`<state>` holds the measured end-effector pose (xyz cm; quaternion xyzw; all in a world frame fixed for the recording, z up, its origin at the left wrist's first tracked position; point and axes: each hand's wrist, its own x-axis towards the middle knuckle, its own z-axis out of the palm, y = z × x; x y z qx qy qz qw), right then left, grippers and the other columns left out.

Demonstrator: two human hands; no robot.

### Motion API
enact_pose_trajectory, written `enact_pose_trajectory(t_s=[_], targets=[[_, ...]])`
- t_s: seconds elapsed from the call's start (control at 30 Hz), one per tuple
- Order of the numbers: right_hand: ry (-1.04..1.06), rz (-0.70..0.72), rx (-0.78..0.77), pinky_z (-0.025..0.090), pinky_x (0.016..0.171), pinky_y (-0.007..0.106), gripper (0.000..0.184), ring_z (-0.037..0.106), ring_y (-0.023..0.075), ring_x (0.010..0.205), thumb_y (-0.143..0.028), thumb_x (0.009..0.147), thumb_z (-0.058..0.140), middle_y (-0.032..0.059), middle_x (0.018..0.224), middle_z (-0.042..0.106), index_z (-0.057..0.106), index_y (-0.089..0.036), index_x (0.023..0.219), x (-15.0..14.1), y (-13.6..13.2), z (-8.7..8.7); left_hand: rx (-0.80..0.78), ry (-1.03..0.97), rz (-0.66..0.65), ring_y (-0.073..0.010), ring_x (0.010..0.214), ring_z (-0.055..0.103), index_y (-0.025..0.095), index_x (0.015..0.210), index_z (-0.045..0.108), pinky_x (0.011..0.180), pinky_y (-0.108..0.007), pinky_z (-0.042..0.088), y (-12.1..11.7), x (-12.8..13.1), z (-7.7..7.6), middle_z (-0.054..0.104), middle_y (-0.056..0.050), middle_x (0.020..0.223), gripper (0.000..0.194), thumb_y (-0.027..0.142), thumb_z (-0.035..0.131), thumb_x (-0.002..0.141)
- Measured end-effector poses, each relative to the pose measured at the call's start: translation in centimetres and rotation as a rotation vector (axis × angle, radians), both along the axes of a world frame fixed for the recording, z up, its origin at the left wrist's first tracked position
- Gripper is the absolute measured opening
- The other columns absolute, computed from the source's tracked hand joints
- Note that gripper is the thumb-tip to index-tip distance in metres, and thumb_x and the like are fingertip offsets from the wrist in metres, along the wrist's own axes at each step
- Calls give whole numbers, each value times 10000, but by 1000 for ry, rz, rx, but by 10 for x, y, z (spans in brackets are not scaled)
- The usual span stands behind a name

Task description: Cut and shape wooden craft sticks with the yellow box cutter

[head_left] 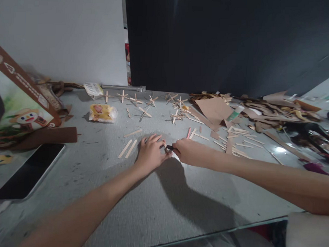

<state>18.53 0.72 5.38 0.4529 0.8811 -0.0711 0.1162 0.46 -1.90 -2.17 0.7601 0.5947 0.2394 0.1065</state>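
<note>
My left hand [150,152] rests on the grey table [156,209] with its fingers curled down over a small thing I cannot make out, perhaps a wooden stick. My right hand [185,151] is closed around a small dark tool [169,147] whose tip points at the left hand's fingertips. Both hands meet at the table's middle. Two loose wooden sticks [128,149] lie just left of my left hand, and another stick [133,133] lies a little farther back.
Several glued stick crosses [144,112] lie at the back. Cardboard scraps [216,109] and more sticks [241,142] pile at the right. A snack packet [102,112], a printed box [18,107] and a dark phone [30,171] sit at the left.
</note>
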Motion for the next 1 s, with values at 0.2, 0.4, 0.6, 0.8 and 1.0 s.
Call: enact_pose_trajectory(t_s=[0.2, 0.4, 0.6, 0.8, 1.0], targets=[[30, -65, -88, 437, 629, 271, 196, 731, 224, 771, -92, 975, 543, 150, 814, 724, 697, -126, 859, -11, -6, 17, -11, 20, -13, -364, 1522, 495, 258, 1192, 804, 1228, -608, 356, 1, 0, 2, 634, -135, 1556, 399, 555, 738, 934], [322, -304, -524, 413, 422, 242, 379, 495, 107, 373, -260, 1025, 546, 28, 523, 591, 592, -177, 659, 4, 0, 22, -34, -5, 11, -362, 1539, 472, 285, 1101, 832, 1245, -609, 334, 3, 1, 0, 635, -91, 1563, 295, 487, 811, 886], [552, -485, -750, 308, 350, 190, 282, 427, 63, 386, -389, 913, 753, -15, 564, 590, 675, -167, 757, 20, 18, 4, -42, 5, 11, -361, 1536, 472, 281, 1143, 827, 1238, -605, 342, 2, 1, 2, 637, -96, 1560, 351, 505, 828, 873], [604, -627, -912, 217, 325, 142, 210, 343, 33, 358, -295, 960, 711, -32, 539, 554, 648, -152, 820, 24, 28, 4, -48, 7, 17, -347, 1532, 481, 269, 1155, 820, 1256, -583, 327, 0, 2, 4, 632, -98, 1564, 357, 481, 843, 869], [678, -675, -1066, 221, 313, 128, 203, 315, 29, 355, -304, 995, 673, -46, 566, 534, 627, -147, 875, 31, 33, -7, -31, -8, 22, -333, 1524, 492, 271, 1149, 816, 1251, -577, 337, 0, 2, 2, 636, -93, 1560, 356, 487, 845, 868]])
